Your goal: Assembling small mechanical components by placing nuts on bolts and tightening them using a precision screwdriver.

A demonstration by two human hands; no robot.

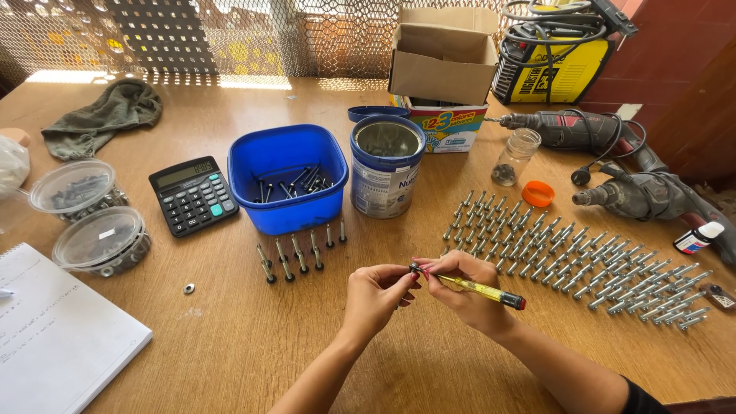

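Observation:
My right hand (pixel 465 290) grips a yellow screwdriver (pixel 484 290) with a dark red end, its tip pointing left. My left hand (pixel 375 296) pinches a small bolt (pixel 415 268) at that tip; both hands meet above the wooden table (pixel 230 345). Behind them several bolts stand in a short row (pixel 300 251) in front of a blue plastic tub (pixel 287 176) holding more bolts. To the right, several assembled bolts lie in neat rows (pixel 571 257).
A metal tin (pixel 386 165), a calculator (pixel 193 195), two lidded clear tubs (pixel 88 211), a notepad (pixel 54 337), a glass jar (pixel 514 156) with orange lid (pixel 538 193), two power drills (pixel 613 165), a cardboard box (pixel 443 61), a yellow welder (pixel 553 57), a cloth (pixel 103 115), a loose washer (pixel 188 288).

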